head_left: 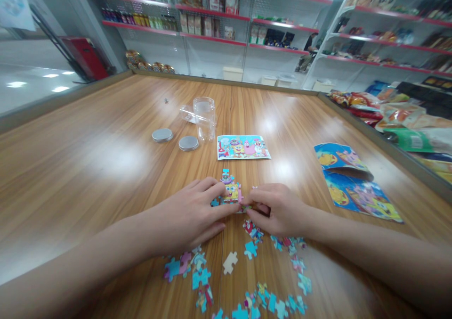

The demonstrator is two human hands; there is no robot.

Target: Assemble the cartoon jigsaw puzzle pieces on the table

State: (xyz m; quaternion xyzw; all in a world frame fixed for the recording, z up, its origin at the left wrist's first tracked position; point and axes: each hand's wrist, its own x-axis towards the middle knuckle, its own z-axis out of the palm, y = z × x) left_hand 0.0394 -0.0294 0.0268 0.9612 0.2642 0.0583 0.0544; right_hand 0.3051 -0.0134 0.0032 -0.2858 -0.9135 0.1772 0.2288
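Observation:
A partly joined jigsaw puzzle [231, 192] with a yellow cartoon face lies on the table between my hands. My left hand [197, 210] rests on its left side, fingers stretched out and pressing on the pieces. At the right edge of the joined part, my right hand [277, 208] is closed in a pinch on a puzzle piece, mostly hidden by the fingers. Loose puzzle pieces [250, 249] lie scattered nearer to me, one turned pale back up [230, 262]. Beyond the hands lies the picture card [243, 148] with the cartoon characters.
Two clear plastic jars [205, 121], one upright and one on its side, stand beyond the hands, near silvery lids [188, 143]. A blue printed wrapper [356, 187] lies at the right. Snack bags [406, 121] sit past the right table edge; stocked shelves [212, 12] line the back.

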